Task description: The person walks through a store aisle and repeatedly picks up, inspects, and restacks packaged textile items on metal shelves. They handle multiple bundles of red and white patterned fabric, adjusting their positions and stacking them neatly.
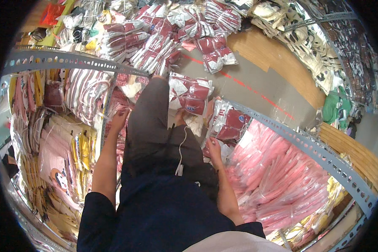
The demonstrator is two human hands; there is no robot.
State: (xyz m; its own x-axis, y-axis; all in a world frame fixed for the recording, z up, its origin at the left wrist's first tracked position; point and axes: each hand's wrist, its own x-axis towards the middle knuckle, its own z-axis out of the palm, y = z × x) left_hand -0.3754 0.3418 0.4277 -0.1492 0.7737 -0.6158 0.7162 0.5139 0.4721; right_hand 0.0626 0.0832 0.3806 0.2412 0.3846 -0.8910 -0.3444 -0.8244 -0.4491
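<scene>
Nearest the lens, your pale curved garment edge or brim (235,242) crosses the lower border; it is cut off, and which of these it is cannot be made out. Beyond it, your dark shirt (168,210) and dark trousers (149,122) fill the centre, hiding much of what lies between your hands. Your left hand (119,118) is beside the red checked packs (117,103), its fingers bent; whether they hold anything cannot be told at this size. Your right hand (213,146) is at the near left side of a maroon pack (227,122), its fingers curled close together; whether they pinch it cannot be told. This pack sits right of your trousers, near the right rail (306,149), with glare on its clear wrap. A second maroon pack (192,93) lies ahead, just beside the trousers, and more maroon packs (155,52) are heaped beyond, partly covering one another. The left rail (71,62) crosses above striped packs (87,90); yellow packs (83,147) stand nearer you. Pink packs (277,180) crowd your right side, and the right rail stands between them and the grey floor (256,88), marked by a red line (239,85). Outermost stacks blur into the dark fisheye rim.
</scene>
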